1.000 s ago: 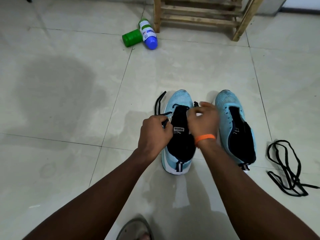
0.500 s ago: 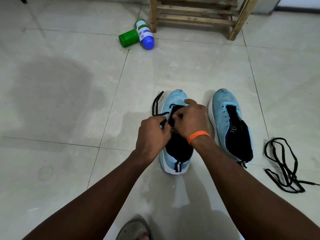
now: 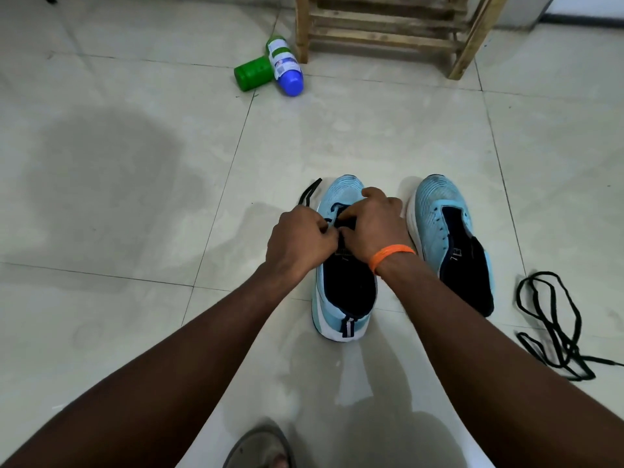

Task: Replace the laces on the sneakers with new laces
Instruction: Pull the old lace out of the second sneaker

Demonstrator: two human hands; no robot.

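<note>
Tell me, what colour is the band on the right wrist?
Orange: the thin wristband, best seen in head view.

Two sneakers stand side by side on the floor [image 3: 135, 197]: left sneaker [image 3: 341, 298], right sneaker [image 3: 449, 238], loose lace [image 3: 553, 325] farther right, bottles [image 3: 270, 67] far behind.

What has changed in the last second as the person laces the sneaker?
The right hand slid left across the left sneaker, meeting the left hand over the tongue. The left hand kept gripping the lace. The other sneaker, spare lace and bottles stayed put.
</note>
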